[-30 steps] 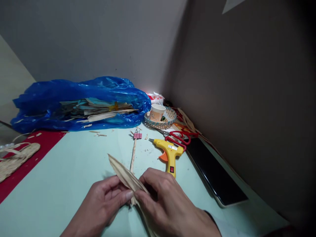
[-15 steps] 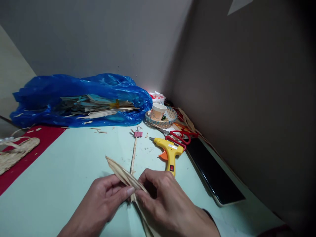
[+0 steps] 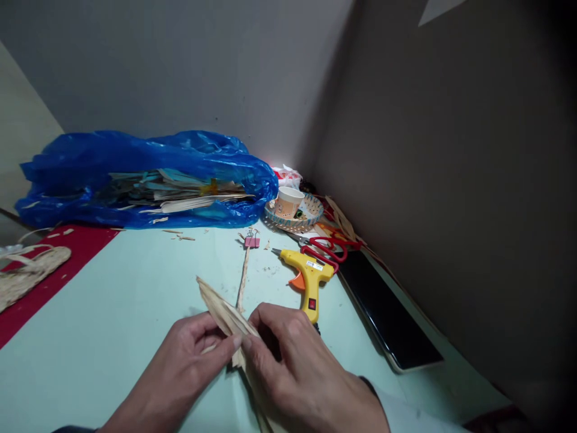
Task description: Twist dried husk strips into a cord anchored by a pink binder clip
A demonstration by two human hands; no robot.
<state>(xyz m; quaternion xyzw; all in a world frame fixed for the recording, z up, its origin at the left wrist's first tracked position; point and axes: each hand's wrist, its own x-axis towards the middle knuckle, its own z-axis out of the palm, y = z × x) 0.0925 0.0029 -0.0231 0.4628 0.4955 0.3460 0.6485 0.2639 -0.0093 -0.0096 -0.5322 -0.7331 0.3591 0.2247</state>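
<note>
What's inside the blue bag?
Through the opening of the bag shows a pile of flat, dry-looking strips, the front ones pale, with a yellowish patch toward the right. Folds of plastic cover the ends and back, so anything there, or beneath the pile, can't be seen.

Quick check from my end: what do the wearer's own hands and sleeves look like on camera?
Both the left hand and the right hand are bare, without gloves. On the right, a pale sleeve ends in a narrow dark band at the wrist. On the left, only a sliver of dark cuff shows at the bottom edge.
</note>
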